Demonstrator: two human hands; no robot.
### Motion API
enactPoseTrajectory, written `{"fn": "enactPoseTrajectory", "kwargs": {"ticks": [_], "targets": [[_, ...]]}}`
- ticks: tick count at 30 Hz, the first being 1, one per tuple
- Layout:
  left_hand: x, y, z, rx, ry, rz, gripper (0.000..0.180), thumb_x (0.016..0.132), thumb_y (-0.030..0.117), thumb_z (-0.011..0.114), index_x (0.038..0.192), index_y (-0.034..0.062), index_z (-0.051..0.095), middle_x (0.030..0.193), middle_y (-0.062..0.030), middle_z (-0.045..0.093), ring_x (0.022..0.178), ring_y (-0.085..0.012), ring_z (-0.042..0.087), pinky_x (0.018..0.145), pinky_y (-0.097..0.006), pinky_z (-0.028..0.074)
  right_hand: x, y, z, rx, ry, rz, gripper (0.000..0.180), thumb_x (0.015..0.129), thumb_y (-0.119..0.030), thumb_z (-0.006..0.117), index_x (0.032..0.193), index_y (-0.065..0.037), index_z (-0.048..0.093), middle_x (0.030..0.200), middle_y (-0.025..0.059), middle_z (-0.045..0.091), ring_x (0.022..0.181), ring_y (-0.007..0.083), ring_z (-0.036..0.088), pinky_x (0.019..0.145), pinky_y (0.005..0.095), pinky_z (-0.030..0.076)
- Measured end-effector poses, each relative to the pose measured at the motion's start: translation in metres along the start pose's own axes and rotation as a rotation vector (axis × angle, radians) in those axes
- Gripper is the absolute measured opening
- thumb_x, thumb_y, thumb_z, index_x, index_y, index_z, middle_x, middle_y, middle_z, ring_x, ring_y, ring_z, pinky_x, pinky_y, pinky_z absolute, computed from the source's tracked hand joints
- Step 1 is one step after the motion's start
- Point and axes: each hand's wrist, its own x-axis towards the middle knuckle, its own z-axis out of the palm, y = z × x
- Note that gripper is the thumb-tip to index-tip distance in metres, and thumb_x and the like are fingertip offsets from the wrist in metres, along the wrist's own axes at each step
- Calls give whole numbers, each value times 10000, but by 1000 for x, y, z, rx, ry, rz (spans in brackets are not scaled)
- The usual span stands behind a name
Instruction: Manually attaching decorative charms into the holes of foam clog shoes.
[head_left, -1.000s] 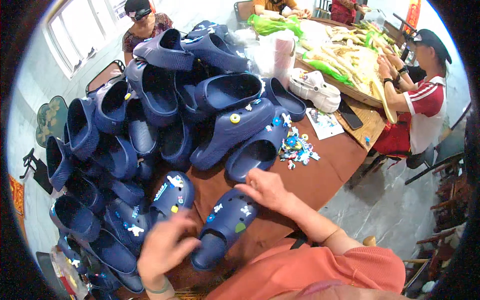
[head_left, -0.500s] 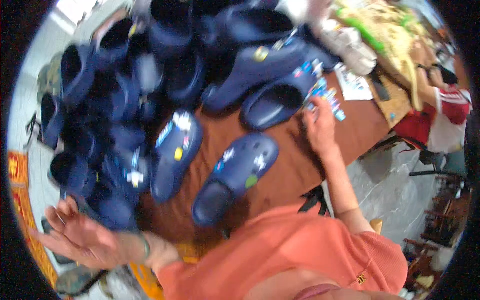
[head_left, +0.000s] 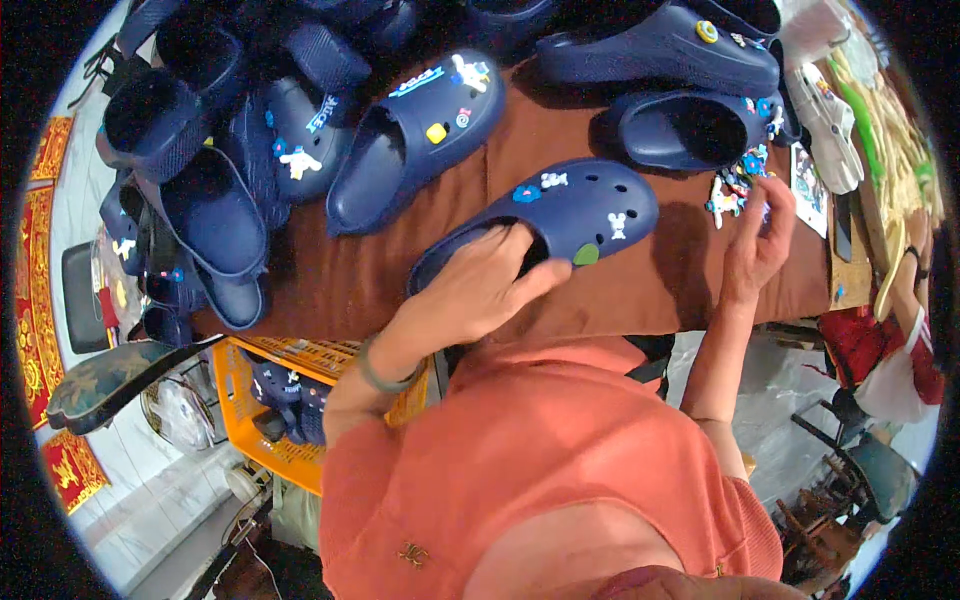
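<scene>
A navy clog (head_left: 490, 220) lies on the brown cloth in front of me, with white, blue and green charms on its upper. My left hand (head_left: 475, 285) grips it at the foot opening, its fingers reaching inside and hidden there, the thumb outside near the green charm. My right hand (head_left: 762, 240) is beside a small heap of colourful shoe charms (head_left: 728, 195), its fingers bent together. Whatever they pinch is too small to make out. Left of the gripped clog lies another decorated navy clog (head_left: 415, 140).
Many navy clogs (head_left: 215, 215) are piled at the left. More clogs (head_left: 680, 130) and a white shoe (head_left: 832, 130) are at the far right. Below the table's left side is an orange crate (head_left: 250, 430) with clogs inside. A person's arm (head_left: 905, 280) shows at the right edge.
My left hand has come from the left, off the clogs, onto the decorated clog and now grips it. My right hand stays by the charms. The view has shifted and turned.
</scene>
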Motion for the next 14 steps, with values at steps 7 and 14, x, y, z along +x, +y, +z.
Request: {"fn": "enactPoseTrajectory", "kwargs": {"ticks": [7,14], "targets": [[20,25,33,-510,38,-325,312,941,216,471,1136,-26,504,1011,-289,538,920,-422,522,783,-493,428,19,-80,64,91,-655,-294,150,865,-121,579,940,-10,644,1036,164,622,982,321,591,854,393,479],[28,13,35,-483,-45,-290,476,930,272,496,1322,16,409,1245,-332,477,1177,-442,461,994,-504,336,33,-55,81,53,-846,-446,169,875,-180,567,875,-38,658,899,111,648,922,273,600,843,381,466]]}}
